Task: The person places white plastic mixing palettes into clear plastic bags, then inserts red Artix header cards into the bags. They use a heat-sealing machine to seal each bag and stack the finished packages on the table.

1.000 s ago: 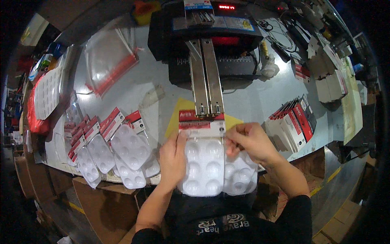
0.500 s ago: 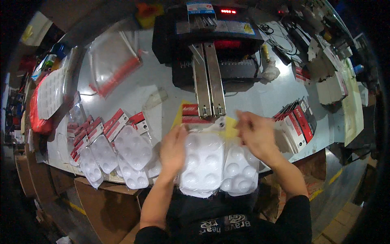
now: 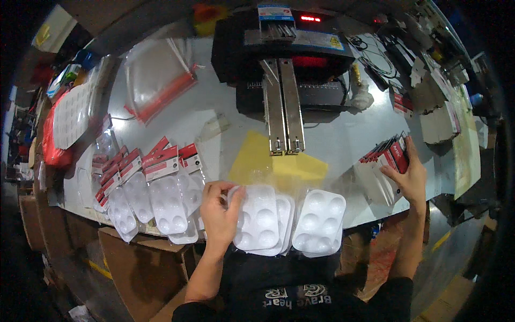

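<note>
My left hand [image 3: 220, 213] is closed at the upper left corner of a white plastic paint palette [image 3: 256, 219] in a clear bag, thumb over its edge. More bagged palettes lie under it and to its right, among them another palette [image 3: 320, 221] with round wells. At the right, my right hand [image 3: 409, 173] is closed on a stack of red and white header cards [image 3: 387, 166], thumb in front and fingers at the top edge. Several finished-looking palettes with header cards [image 3: 161, 163] attached lie piled left of my left hand.
Two metal rails [image 3: 283, 107] jut toward me from a black machine [image 3: 228, 51] with a red display, above yellow sheets [image 3: 252, 161]. Clear bags with red edges [image 3: 161, 80] lie back left. Cables [image 3: 370, 56] and a cardboard box [image 3: 435, 121] stand on the right.
My right hand has moved from beside the rails to the card stack. The carded palette under the rails is gone from there; one now lies frontmost on the left pile. My left hand has shifted slightly left.
</note>
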The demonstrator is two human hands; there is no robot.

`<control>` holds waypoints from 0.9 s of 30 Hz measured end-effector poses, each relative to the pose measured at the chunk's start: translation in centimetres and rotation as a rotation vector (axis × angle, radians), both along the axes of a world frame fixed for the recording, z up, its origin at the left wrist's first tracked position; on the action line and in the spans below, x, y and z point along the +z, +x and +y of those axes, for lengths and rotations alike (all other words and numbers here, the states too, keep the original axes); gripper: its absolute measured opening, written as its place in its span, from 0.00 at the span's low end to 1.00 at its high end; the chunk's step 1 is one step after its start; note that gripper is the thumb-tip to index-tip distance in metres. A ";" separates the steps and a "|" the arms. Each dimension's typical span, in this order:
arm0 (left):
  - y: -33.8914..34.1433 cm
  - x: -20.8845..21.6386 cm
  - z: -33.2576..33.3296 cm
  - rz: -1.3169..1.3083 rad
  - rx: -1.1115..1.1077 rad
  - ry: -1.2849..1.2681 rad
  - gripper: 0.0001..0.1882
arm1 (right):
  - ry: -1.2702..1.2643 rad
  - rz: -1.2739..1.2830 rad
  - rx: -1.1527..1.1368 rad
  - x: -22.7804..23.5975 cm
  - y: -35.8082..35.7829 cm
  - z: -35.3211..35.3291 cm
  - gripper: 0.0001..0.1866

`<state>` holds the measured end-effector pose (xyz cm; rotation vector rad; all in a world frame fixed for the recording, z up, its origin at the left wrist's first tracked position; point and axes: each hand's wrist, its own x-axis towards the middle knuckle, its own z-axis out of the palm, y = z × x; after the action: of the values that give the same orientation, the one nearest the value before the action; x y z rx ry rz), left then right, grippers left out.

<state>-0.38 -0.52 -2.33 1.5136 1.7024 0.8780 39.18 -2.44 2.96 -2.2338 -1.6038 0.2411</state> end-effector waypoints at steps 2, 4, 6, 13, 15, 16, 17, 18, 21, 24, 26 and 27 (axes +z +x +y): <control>0.7 0.6 0.1 -0.080 0.065 0.151 0.07 | 0.070 0.072 0.069 0.5 0.0 0.2 0.48; 0.9 1.4 -0.1 -0.345 0.127 0.083 0.07 | 0.050 0.123 -0.051 0.4 0.2 0.4 0.47; 0.8 2.1 -0.5 -0.556 0.101 0.008 0.06 | 0.088 0.102 -0.046 0.0 0.6 0.3 0.41; 1.7 3.8 -1.5 -0.745 -0.083 -0.213 0.07 | -0.296 -0.436 0.056 1.1 0.5 0.9 0.43; 2.4 4.3 -1.6 -0.775 -0.133 -0.238 0.08 | -0.091 -0.493 0.130 1.5 -0.2 3.7 0.39; 2.8 4.5 -1.7 -0.787 -0.144 -0.265 0.09 | -0.119 -0.361 0.147 1.3 -0.3 6.4 0.39; 3.1 4.7 -1.7 -0.799 -0.148 -0.294 0.09 | -0.104 -0.237 0.216 0.9 -0.3 9.2 0.38; 3.3 4.9 -1.8 -0.799 -0.163 -0.265 0.09 | -0.114 -0.225 0.244 -0.2 -0.5 12.1 0.38; 3.1 5.2 -1.8 -0.752 -0.159 -0.233 0.09 | -0.453 -0.319 0.301 -4.4 0.1 18.3 0.37; 2.0 5.1 -1.8 -0.733 -0.123 -0.232 0.09 | -0.588 -0.687 0.472 -7.8 1.1 19.8 0.35; 1.4 4.9 -1.7 -0.705 -0.109 -0.250 0.08 | -0.505 -0.533 0.385 -8.2 1.8 19.5 0.31; 1.2 4.8 -1.7 -0.712 -0.111 -0.255 0.08 | -0.454 -0.426 0.328 -7.8 2.0 19.0 0.29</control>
<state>0.82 -2.18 2.47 0.9497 1.1403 0.9494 41.16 16.61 -4.85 -2.4542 -2.3486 0.2471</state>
